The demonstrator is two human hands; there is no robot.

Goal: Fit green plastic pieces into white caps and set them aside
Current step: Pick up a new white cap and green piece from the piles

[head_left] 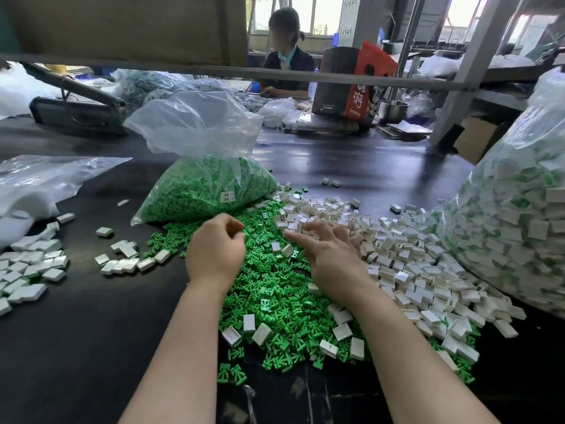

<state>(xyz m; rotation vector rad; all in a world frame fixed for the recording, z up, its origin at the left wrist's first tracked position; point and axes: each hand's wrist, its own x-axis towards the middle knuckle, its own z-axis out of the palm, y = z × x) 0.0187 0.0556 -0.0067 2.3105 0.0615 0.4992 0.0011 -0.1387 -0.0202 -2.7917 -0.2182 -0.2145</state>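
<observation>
Where green pieces litter dark table, workshop possibly

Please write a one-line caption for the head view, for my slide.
Left hand and right hand reach over loose green pieces and white caps on a dark table.

Both bare forearms reach forward from the bottom edge, roughly parallel and a little apart. The left hand is seen from the back, its fingers curled in toward the thumb; whether they pinch anything cannot be told. The right hand lies palm down, fingers spread and nearly straight, the thumb stretched out toward the left hand.
</observation>
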